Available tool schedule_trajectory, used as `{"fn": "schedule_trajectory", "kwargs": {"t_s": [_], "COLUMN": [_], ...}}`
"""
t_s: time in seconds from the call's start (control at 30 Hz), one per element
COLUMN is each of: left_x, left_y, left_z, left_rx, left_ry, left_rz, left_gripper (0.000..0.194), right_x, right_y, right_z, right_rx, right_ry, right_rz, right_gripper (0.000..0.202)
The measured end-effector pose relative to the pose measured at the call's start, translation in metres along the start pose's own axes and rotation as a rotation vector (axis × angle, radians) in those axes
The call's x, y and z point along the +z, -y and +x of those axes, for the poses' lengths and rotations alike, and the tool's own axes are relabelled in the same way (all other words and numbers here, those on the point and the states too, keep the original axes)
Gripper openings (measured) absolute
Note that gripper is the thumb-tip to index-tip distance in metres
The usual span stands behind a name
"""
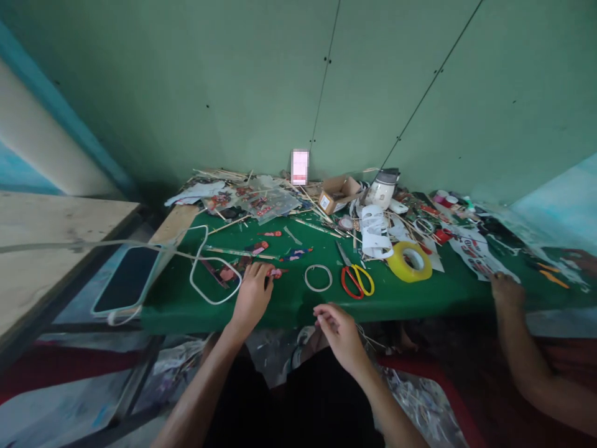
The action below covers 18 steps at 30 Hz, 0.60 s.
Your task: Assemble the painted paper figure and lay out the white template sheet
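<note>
My left hand (254,292) rests over the green table top with bent fingers closed at a small reddish printed cut-out (276,272). Other small coloured cut-outs lie just beyond it, among them a blue one (298,254) and a red one (259,248). My right hand (340,330) hovers at the table's front edge, thumb and fingertips pinched together; whatever is between them is too small to make out. A white ring of cord or tape (318,267) lies between the hands. Beyond my right hand are scissors (357,280) with red and yellow handles.
A roll of yellow tape (396,264) lies right of the scissors. Sticks, plastic sheets (273,202) and a small cardboard box (336,194) crowd the back. At left, a phone (128,280) with a white cable sits. Another person's hand (508,291) touches a printed sheet (482,252) at right.
</note>
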State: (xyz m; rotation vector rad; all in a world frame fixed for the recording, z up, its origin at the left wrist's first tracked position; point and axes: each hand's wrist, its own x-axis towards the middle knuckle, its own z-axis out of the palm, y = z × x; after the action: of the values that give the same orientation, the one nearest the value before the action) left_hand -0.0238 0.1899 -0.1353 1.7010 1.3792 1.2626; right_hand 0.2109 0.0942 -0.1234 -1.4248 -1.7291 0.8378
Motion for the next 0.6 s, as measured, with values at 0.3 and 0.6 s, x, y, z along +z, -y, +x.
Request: {"fn": "schedule_trajectory", "kwargs": {"t_s": [0.3, 0.6], "left_x": [0.000, -0.013], "left_y": [0.006, 0.005], "left_z": [-0.004, 0.011], "left_rx": [0.260, 0.186], "left_ry": [0.081, 0.168], "left_rz": [0.572, 0.467], "left_gripper": [0.033, 0.015], "right_x": [-0.035, -0.002], "right_y": [-0.034, 0.005], "right_z": [0.046, 0.162], "right_rx": [-0.182, -0.166], "right_ry": [-0.437, 0.094], "right_rz": [-0.653, -0.600], "right_gripper": [0.034, 0.038]}}
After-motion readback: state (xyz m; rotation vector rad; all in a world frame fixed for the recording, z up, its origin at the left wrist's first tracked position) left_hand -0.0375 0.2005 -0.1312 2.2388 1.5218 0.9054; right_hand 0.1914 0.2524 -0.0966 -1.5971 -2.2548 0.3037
